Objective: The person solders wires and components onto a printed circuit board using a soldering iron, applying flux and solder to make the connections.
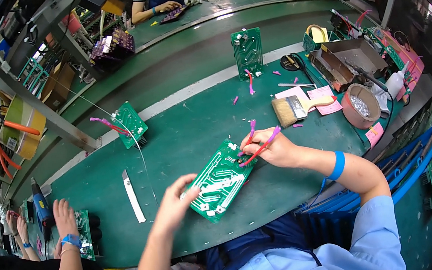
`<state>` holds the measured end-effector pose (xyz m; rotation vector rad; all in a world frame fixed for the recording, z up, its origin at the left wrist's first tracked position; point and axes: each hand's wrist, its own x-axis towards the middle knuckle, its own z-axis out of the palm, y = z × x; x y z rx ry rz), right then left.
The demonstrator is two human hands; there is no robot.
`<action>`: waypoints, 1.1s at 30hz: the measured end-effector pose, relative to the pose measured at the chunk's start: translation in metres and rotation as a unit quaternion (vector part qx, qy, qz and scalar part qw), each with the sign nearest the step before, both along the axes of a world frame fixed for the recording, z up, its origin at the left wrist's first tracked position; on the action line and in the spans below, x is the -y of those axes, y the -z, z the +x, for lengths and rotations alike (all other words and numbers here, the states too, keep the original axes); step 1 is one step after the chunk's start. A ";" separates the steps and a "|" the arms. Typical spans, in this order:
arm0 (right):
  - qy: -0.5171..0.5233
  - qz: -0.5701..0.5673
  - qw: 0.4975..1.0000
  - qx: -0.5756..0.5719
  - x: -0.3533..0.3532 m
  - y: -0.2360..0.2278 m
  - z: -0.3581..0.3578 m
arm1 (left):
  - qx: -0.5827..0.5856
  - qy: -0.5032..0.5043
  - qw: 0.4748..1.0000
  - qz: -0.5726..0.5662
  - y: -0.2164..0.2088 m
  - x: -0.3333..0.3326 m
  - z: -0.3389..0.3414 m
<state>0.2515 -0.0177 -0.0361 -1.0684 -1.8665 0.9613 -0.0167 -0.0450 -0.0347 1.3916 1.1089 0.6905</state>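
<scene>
A green circuit board (pixel 217 182) lies tilted on the bench in front of me, its silvery traces facing up. Two red wires (pixel 255 155) with purple ends rise from its upper right corner. My right hand (pixel 273 148) is closed at that corner, its fingers pinched around the red wires. At the board's left edge is my left hand (pixel 176 200), slightly blurred, fingers apart and holding nothing; whether a fingertip touches the board I cannot tell.
Beyond the board stand two more boards, one left (pixel 131 126) and one far (pixel 248 50). A brush (pixel 292 109), a round tub (pixel 360 105) and a metal tray (pixel 346 61) sit right. A white-handled blade (pixel 133 196) lies left. Co-workers' hands show at left (pixel 66 222) and far (pixel 170 5).
</scene>
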 end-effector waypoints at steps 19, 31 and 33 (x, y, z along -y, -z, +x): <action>-0.096 0.233 0.855 0.454 0.045 0.008 0.021 | -0.300 0.029 0.872 0.385 -0.007 -0.071 0.007; 0.315 0.117 0.847 0.413 -0.060 0.023 0.191 | 0.108 -0.087 0.990 -0.013 0.030 -0.048 -0.006; 0.318 0.131 0.837 0.425 -0.084 0.033 0.182 | 0.122 -0.104 0.987 -0.010 0.027 -0.039 -0.009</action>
